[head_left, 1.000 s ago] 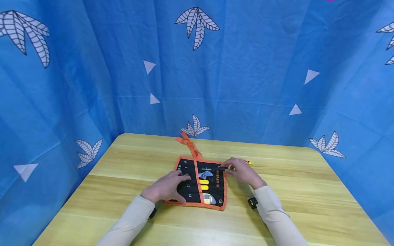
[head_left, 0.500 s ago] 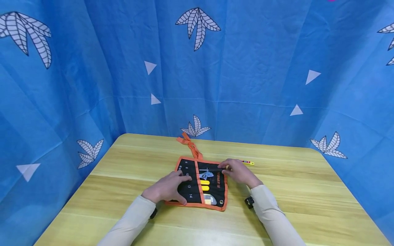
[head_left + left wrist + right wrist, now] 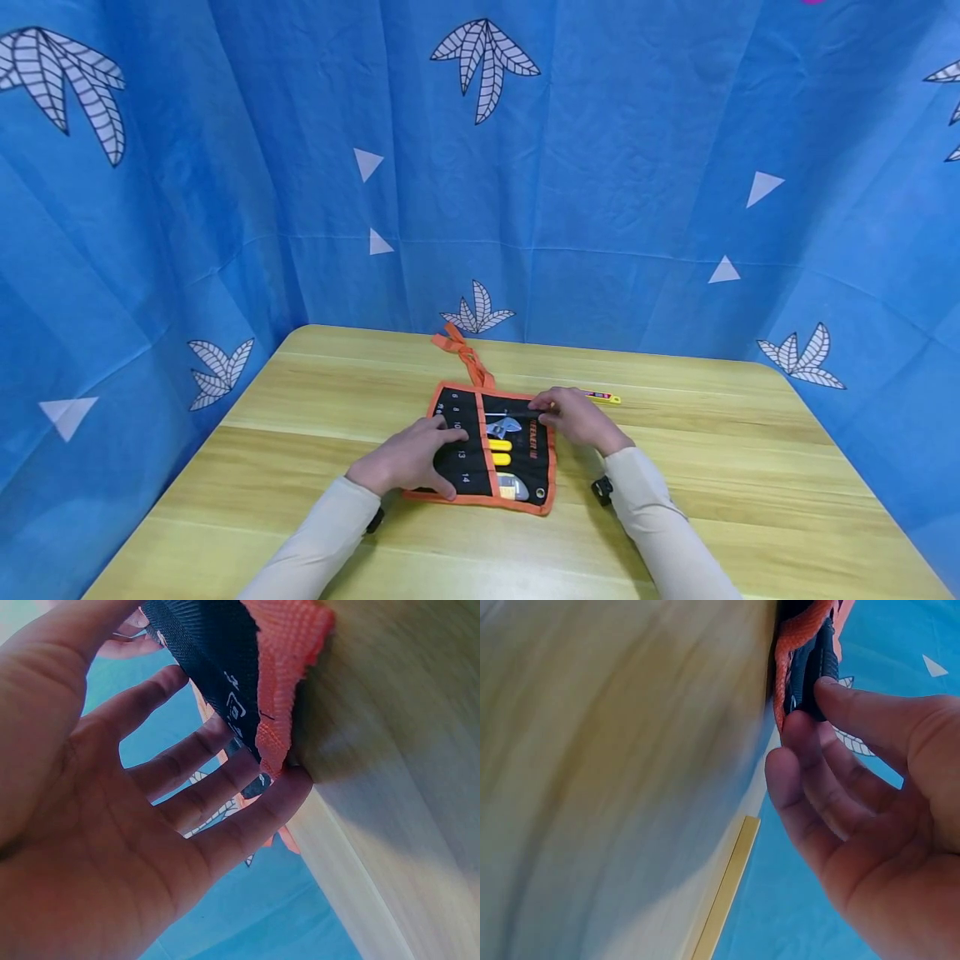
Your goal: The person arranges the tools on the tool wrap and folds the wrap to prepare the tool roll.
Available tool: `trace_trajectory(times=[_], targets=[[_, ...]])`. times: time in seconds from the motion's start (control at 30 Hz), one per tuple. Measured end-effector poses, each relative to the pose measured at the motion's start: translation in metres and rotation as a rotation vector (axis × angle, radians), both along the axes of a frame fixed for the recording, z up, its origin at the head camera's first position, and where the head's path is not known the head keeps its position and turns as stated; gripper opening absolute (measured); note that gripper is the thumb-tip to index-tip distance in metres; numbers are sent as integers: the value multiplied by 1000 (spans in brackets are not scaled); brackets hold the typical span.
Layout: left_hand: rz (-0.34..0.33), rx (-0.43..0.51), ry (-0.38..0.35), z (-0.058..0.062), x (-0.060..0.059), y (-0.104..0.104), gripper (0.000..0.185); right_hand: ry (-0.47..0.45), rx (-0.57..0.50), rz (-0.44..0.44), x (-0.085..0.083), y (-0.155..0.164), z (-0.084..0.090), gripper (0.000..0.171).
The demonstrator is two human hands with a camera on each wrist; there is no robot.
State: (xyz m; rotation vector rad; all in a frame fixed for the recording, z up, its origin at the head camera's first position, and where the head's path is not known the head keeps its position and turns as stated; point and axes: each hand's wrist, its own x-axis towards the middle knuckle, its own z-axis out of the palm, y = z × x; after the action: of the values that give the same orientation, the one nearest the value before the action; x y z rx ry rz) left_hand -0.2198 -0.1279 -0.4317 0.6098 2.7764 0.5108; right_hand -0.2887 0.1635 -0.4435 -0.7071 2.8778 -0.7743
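So the right hand is pinching a slim black tool handle between thumb and fingertips, right at the 3 o'clock edge of the tool roll. In the right wrist view the handle sits against the orange binding, so it looks like it's at the mouth of a pocket. I can't tell how far in it is.

The left hand lies flat on the 9 o'clock half of the roll with fingers straight and spread, pinning the fabric down, not grasping anything. In the left wrist view the fingertips rest right on the orange edge.

The roll lies unrolled mid-desk, black with orange trim. Its orange tie strap trails off toward 12 o'clock. Inside there's a silvery adjustable wrench, two yellow handles just below it, and something yellow and silver at 6 o'clock that I can't make out. A small yellow tool lies on the desk at about 2 o'clock from the right hand, just past it.

My take on doing this bit well: keep that flat left hand pressing, since the fabric will bunch otherwise. Keep the handle in line with the pocket, low and parallel to the desk, and slide it slowly so the tip doesn't snag on the binding.
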Motion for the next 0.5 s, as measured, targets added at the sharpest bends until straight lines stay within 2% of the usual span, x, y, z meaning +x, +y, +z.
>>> trace_trajectory(times=[0.5], targets=[[7,5,-7,2,1,1,82,-41,-3,-12,-4,-14,0,19]])
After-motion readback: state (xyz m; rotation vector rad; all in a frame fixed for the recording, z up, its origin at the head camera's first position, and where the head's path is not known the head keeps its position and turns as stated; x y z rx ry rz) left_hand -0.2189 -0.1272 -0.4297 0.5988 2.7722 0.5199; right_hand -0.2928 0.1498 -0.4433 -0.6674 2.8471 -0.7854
